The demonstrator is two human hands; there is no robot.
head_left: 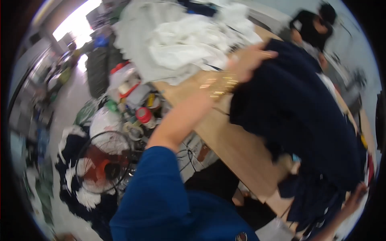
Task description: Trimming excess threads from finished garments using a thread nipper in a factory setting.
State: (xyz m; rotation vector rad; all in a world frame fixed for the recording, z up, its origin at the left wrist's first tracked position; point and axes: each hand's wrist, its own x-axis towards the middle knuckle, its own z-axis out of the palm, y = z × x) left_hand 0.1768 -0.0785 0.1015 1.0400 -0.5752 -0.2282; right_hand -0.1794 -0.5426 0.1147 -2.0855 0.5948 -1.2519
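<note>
A large dark navy piece of cloth [297, 104] is spread between my two hands above the right part of the wooden table. My left hand [251, 62], with gold bangles at the wrist, grips its upper left edge; the fingertips are blurred. At the far right, my right hand [357, 199] is closed at the cloth's lower right corner, partly smeared by motion. More dark navy fabric [313, 197] hangs in folds beneath, near the table's front edge. Whether it is one piece with the held cloth, I cannot tell.
White fabric [185, 40] is heaped across the table's far left end. Below, left of the wooden table [241, 148], stand a fan [103, 162], a red-lidded container [144, 115], bags and loose cables. Another person [313, 28] sits beyond the table at upper right.
</note>
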